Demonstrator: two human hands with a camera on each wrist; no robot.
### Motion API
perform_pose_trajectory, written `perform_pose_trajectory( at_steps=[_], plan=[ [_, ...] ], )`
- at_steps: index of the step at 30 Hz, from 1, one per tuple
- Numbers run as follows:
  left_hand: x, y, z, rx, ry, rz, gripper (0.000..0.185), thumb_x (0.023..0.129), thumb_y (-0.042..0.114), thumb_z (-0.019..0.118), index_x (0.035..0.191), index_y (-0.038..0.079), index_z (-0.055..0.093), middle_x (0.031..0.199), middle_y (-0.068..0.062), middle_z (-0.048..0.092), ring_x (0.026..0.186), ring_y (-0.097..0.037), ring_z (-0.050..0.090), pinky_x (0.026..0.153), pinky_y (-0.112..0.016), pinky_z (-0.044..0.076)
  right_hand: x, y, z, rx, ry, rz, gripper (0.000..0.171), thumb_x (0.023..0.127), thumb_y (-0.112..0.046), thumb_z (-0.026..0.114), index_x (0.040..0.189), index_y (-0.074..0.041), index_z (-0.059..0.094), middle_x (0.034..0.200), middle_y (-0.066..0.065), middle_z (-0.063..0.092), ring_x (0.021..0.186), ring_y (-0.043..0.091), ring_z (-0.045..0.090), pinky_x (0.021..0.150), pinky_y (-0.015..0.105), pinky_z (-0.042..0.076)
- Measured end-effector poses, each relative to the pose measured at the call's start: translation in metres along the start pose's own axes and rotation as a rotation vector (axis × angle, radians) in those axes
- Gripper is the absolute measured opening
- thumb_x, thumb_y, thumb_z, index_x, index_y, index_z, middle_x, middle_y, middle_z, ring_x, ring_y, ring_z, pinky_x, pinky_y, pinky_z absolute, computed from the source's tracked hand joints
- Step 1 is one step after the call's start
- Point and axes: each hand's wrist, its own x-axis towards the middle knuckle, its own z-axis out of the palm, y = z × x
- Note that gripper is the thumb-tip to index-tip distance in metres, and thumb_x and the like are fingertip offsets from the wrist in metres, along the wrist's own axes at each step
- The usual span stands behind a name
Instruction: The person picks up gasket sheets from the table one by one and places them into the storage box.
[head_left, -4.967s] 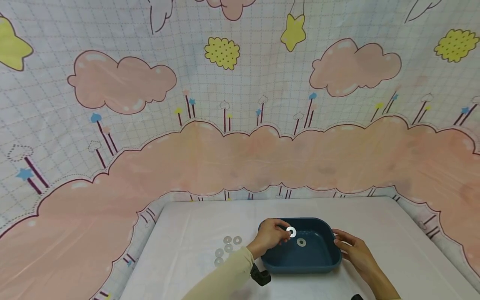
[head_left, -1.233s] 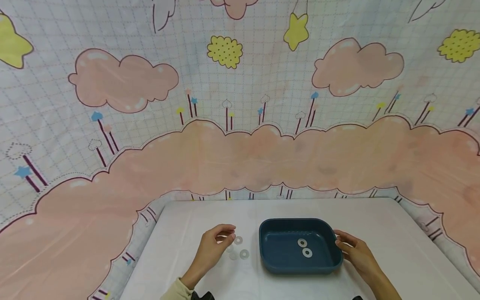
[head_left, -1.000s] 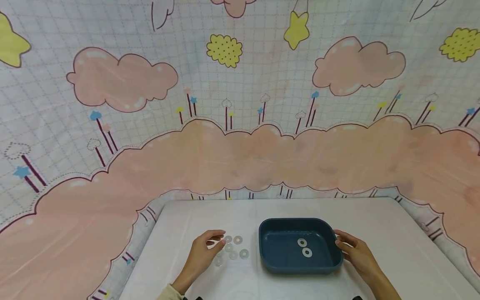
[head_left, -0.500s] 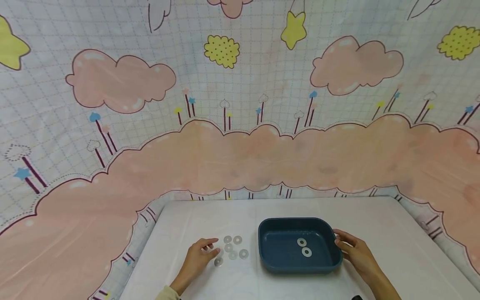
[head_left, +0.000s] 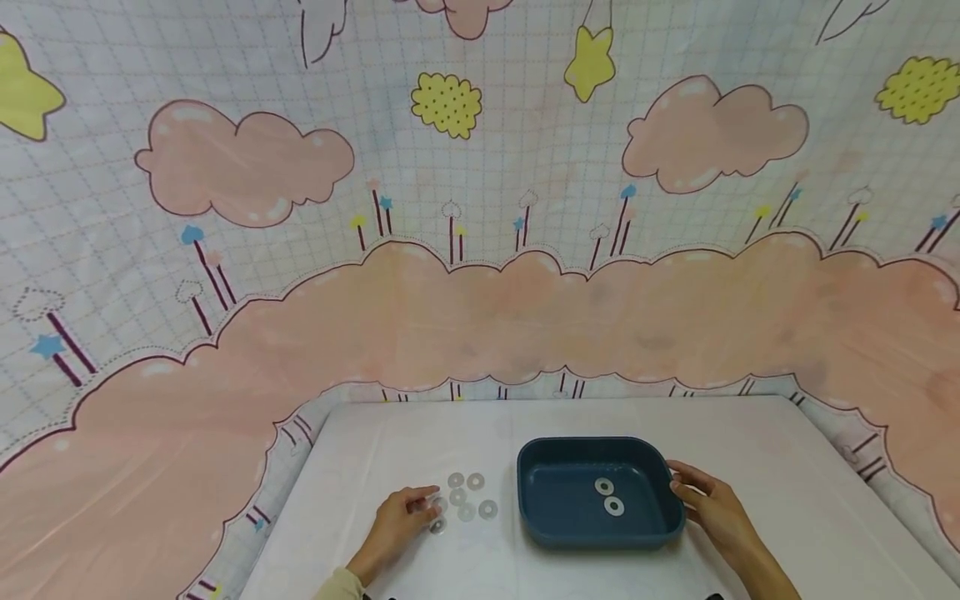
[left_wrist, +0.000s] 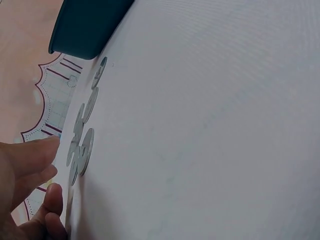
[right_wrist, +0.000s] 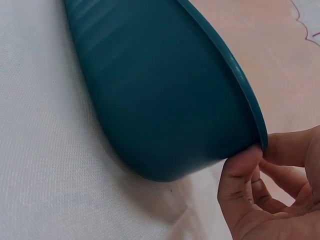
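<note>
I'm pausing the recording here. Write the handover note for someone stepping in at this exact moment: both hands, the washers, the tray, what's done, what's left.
Left hand: on the white table at the loose washers, fingertips at the nearest one; no washer visibly lifted.
Right hand: thumb on the rim of the blue tray at its right end, steadying it.
Done: two washers lie flat inside the tray.
Left: the loose washers lie in a cluster left of the tray; about six show, some overlapping, so the count is unsure. Probably they go into the tray one at a time with the left hand.
</note>
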Motion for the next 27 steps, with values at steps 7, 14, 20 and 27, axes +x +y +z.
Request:
perform_pose_trajectory(
  at_steps=[7, 14, 20, 27],
  plan=[
    [0.0001, 0.0015, 0.0028, 0.034, 0.008, -0.018, 0.037, 0.082, 0.020, 0.077, 0.117, 0.008, 0.072, 0.087, 0.003, 0.058, 0.072, -0.006, 0.042, 0.060, -0.018, 0.034, -0.0017, 0.0000, -0.0001, 0.007, -0.001, -0.003, 0.055, 0.099, -0.022, 0.058, 0.149, -0.006, 0.040, 0.118, 0.001, 0.051, 0.101, 0.006, 0.054, 0.083, 0.023, 0.053],
    [0.0007, 0.0019, 0.0047, 0.123, 0.032, 0.017, 0.035, 0.081, 0.022, 0.078, 0.114, 0.012, 0.074, 0.082, 0.005, 0.057, 0.071, -0.006, 0.040, 0.068, -0.023, 0.028, -0.0016, 0.0003, 0.0006, 0.012, -0.001, -0.014, 0.053, 0.100, -0.020, 0.056, 0.149, -0.005, 0.040, 0.121, 0.004, 0.051, 0.101, 0.005, 0.054, 0.083, 0.022, 0.053],
    [0.0016, 0.0026, 0.0067, 0.165, 0.048, 0.047, 0.033, 0.079, 0.022, 0.078, 0.111, 0.011, 0.075, 0.080, 0.006, 0.057, 0.074, -0.010, 0.041, 0.073, -0.030, 0.026, -0.0022, -0.0012, 0.0008, 0.005, -0.002, -0.012, 0.054, 0.100, -0.022, 0.057, 0.149, -0.006, 0.040, 0.123, 0.004, 0.050, 0.102, 0.005, 0.053, 0.083, 0.022, 0.053],
    [0.0003, 0.0022, 0.0096, 0.174, 0.080, 0.044, 0.032, 0.076, 0.019, 0.080, 0.107, 0.012, 0.076, 0.078, 0.006, 0.056, 0.074, -0.008, 0.041, 0.073, -0.030, 0.026, -0.0015, 0.0003, 0.0013, 0.003, -0.005, -0.011, 0.055, 0.100, -0.022, 0.057, 0.149, -0.006, 0.040, 0.119, 0.002, 0.050, 0.103, 0.006, 0.053, 0.084, 0.023, 0.052]
  ],
)
